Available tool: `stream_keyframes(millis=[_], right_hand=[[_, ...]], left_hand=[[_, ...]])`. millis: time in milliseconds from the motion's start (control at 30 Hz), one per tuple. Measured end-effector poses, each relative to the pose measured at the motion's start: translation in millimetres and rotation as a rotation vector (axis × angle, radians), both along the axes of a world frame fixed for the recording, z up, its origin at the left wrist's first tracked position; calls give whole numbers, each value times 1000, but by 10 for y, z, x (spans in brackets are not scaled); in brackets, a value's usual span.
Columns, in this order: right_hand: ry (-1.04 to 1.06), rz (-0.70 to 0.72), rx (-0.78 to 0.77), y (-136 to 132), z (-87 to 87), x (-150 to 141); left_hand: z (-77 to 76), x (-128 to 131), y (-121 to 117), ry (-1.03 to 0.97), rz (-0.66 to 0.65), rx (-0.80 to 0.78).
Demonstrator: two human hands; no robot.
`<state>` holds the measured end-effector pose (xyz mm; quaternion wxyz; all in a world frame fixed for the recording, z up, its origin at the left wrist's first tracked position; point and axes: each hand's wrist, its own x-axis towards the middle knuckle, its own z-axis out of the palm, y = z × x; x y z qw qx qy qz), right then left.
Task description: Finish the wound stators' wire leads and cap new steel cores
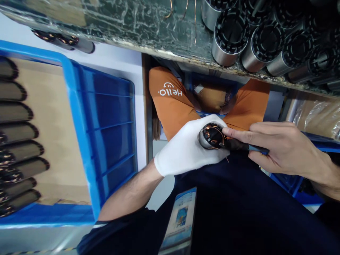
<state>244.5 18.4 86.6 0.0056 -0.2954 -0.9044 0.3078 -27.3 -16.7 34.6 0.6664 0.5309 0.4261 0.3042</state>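
Note:
My left hand [187, 145], in a white glove, is wrapped round a cylindrical motor stator [211, 136] above my lap. The stator's open end faces up, showing a black slotted rim and copper windings inside. A thin copper wire [227, 159] loops over that rim, and its loose end sticks out below. My bare right hand [281, 147] is closed on a dark-handled tool [256, 148], whose tip is at the stator's right edge. The fingers hide part of the tool, so its exact kind cannot be told. My right thumb or finger is close to the stator's rim.
Several stators [230, 37] stand upright on the worn green bench [138, 30] ahead, with copper wire offcuts [195, 21] near them. At left, a blue crate [75, 117] lined with cardboard holds wound stators [21, 170] lying down. Others [66, 40] lie beyond it. A badge [180, 219] hangs at my chest.

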Motion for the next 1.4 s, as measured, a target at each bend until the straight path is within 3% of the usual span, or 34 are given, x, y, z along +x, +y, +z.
stream_keyframes(millis=[100,200,300,433,567,733,867,967,1067,1267,1400], right_hand=[[-10,-58,-71,11,-14,-12],[-6,-46,38,22,-35,-33],[14,-12,109,0,-59,-49],[12,-31,18,-37,-80,-63],[38,-57,-2,-4,-63,-54],[-5,-18,76,-2,-44,-15],[-12,-65,-37,-26,-71,-9],[0,-108,-96,-1,-115,-13],[-10,-113,-41,20,-152,-17],[-59,-52,54,-47,-129,-13],[-59,-65,-132,-8,-175,13]], left_hand=[[-98,19,-9,-2,35,8],[-133,38,-14,46,57,17],[-105,83,-30,205,42,103],[-45,167,-45,396,6,198],[-30,190,-8,292,1,203],[-79,166,27,152,-40,75],[-137,185,6,123,-30,59],[-136,220,-25,211,13,132],[-81,264,-58,408,30,200],[-3,345,-123,572,-38,171],[-131,360,-154,506,-31,139]])
